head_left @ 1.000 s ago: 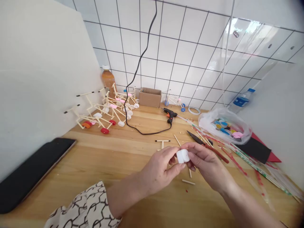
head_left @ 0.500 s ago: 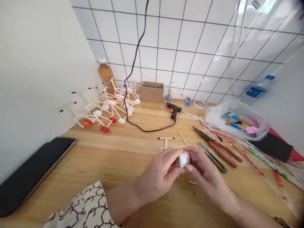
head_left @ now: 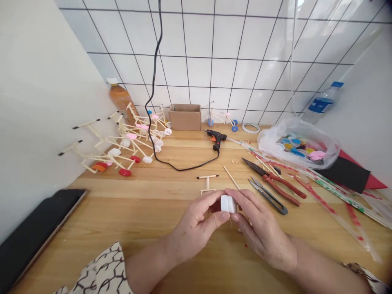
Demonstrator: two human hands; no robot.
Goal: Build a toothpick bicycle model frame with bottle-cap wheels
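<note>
Two white caps (head_left: 228, 204), set against each other, are nearer the person than the glue gun (head_left: 217, 138); the left hand (head_left: 191, 224), nearly closed, pinches them between thumb and bent fingers; the right hand (head_left: 263, 232) grips them likewise from the opposite side; on the bench (head_left: 147, 220), pliers (head_left: 269, 177) and snips (head_left: 269, 198) lie right of the glue gun, toward the person; a cardboard box (head_left: 184, 118) stands behind it, leftward.

Wooden tabletop (head_left: 122, 204)'s pretty cluttered tbh: hot glue gun (head_left: 218, 138), cardboard box (head_left: 185, 119), red-handled pliers (head_left: 266, 176), thread snips (head_left: 263, 191), tape roll (head_left: 251, 131), plastic bag (head_left: 326, 161), plus some stick models (head_left: 114, 152) on the left.
</note>
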